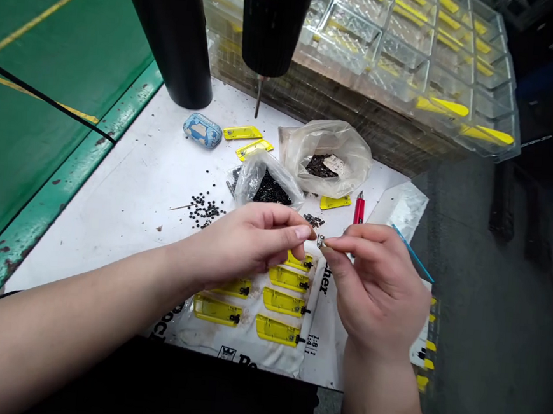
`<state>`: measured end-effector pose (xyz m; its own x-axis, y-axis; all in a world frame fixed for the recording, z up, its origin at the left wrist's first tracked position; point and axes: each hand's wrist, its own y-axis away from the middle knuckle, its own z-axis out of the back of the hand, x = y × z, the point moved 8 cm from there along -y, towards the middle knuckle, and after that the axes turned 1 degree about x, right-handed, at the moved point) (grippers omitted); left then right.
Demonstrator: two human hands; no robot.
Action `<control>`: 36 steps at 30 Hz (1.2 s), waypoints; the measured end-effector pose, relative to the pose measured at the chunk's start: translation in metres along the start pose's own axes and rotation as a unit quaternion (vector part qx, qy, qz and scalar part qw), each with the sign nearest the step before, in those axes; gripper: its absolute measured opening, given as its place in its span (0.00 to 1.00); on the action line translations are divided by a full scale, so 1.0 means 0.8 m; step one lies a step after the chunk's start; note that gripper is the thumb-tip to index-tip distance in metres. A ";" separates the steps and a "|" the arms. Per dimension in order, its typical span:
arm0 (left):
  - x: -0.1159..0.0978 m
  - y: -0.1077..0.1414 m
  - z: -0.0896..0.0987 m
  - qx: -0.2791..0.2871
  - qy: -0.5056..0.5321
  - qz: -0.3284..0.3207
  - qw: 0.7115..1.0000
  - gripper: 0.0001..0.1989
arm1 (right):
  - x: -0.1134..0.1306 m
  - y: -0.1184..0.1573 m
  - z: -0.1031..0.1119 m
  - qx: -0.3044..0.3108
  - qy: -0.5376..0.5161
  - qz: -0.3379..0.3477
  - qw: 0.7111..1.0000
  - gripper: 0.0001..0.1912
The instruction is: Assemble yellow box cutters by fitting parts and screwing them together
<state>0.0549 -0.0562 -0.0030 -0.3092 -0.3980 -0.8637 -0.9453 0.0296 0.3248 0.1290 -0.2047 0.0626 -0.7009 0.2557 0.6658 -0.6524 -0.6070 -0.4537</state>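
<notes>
Behind left hand [239, 245] and right hand [375, 291], pinching a metal bit [320, 240], bagged black pellets [272, 191]

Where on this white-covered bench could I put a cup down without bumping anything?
The widest bare patch of white sheet lies between the green strip and the loose black beads. The middle is crowded: two plastic bags and yellow plastic pieces sit there, close under the left hand and right hand.

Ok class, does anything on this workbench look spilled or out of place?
Yes: small black parts lie loose on the white work sheet, left of the clear plastic bag holding more, so they look spilled.
</notes>
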 end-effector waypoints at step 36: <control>-0.017 0.032 -0.055 0.048 -0.579 -0.273 0.767 0.10 | -0.002 0.109 0.015 0.209 0.142 -0.003 0.968 0.11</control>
<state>0.0396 -0.0905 0.0345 0.3031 0.7037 -0.6426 -0.9528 0.2375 -0.1894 0.0766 -0.2672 0.0295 -0.7870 0.4208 0.4511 -0.5252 -0.8407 -0.1321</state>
